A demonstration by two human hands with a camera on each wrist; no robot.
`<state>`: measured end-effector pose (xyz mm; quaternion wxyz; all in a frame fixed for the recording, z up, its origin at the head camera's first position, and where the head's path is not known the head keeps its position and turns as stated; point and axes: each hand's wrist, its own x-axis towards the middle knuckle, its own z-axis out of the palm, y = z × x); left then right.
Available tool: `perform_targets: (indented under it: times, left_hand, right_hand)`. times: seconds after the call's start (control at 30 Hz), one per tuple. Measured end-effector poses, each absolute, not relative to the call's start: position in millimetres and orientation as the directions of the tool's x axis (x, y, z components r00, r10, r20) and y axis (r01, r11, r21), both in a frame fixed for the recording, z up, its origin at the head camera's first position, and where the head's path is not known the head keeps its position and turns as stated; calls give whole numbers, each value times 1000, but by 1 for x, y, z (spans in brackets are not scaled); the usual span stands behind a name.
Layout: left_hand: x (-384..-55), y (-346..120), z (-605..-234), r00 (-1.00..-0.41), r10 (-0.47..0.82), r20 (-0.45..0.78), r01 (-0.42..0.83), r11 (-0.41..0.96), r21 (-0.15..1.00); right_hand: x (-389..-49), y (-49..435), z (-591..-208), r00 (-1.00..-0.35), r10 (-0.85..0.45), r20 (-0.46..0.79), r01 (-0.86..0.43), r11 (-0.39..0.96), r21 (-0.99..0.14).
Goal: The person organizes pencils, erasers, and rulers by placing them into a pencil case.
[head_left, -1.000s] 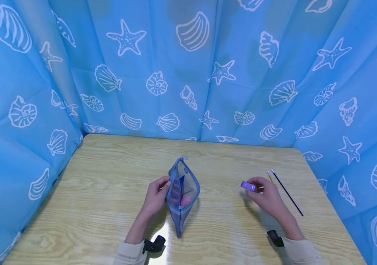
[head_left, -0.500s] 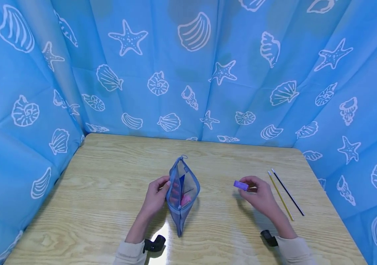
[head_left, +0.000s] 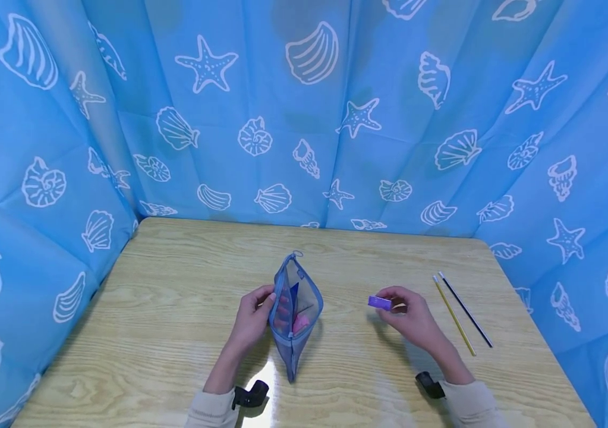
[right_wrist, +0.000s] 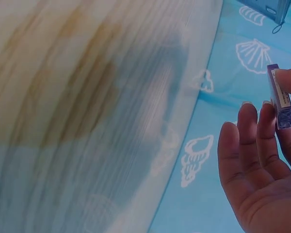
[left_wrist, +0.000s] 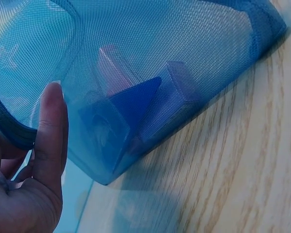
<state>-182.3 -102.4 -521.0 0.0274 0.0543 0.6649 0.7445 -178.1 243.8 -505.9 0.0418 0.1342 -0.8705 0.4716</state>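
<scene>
A blue mesh zip pouch (head_left: pixel 289 352) stands with its mouth open in the head view. My left hand (head_left: pixel 252 315) pinches its left rim between thumb and fingers. Through the mesh in the left wrist view I see a dark blue triangular piece (left_wrist: pixel 136 99), a pinkish block (left_wrist: pixel 114 68) and a purplish block (left_wrist: pixel 177 97). Right of the pouch, above the table, my right hand (head_left: pixel 413 315) pinches a small purple rectangular block (head_left: pixel 380 303). A pale label shows on the block (right_wrist: pixel 280 97) in the right wrist view; its kind is unclear.
A yellow pencil (head_left: pixel 454 316) and a black pencil (head_left: pixel 466 310) lie side by side on the wooden table (head_left: pixel 175 285), right of my right hand. Behind the table and at both sides hangs a blue curtain (head_left: pixel 261 77) with white shells and starfish.
My right hand has moved left with the purple block, towards the pouch. The yellow pencil, mostly covered by that hand earlier, is in full view. My left hand keeps its hold on the pouch.
</scene>
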Motion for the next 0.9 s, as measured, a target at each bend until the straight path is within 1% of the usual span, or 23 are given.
perform_targets:
  times: [0.27, 0.37, 0.5, 0.77, 0.9]
  left_hand:
    - [-185, -106, -518, -991, 117, 65, 52, -117, 992]
    - [-186, -107, -517, -991, 111, 72, 60, -105, 993]
    - [-186, -108, -516, -992, 95, 85, 80, -54, 995]
    - [-185, -102, -517, -993, 95, 66, 60, -71, 996]
    - [-180, -101, -522, -994, 88, 71, 68, -31, 997]
  right_hand:
    - [-185, 233, -507, -947, -252, 200, -304, 501, -810]
    - [-188, 229, -507, -943, -265, 201, -313, 499, -808]
    - [-189, 223, -505, -938, -283, 200, -323, 506, -800]
    - [-189, 215, -505, -934, -284, 218, -336, 486, -807]
    - [-183, 212, -509, -936, -284, 207, -324, 468, -823]
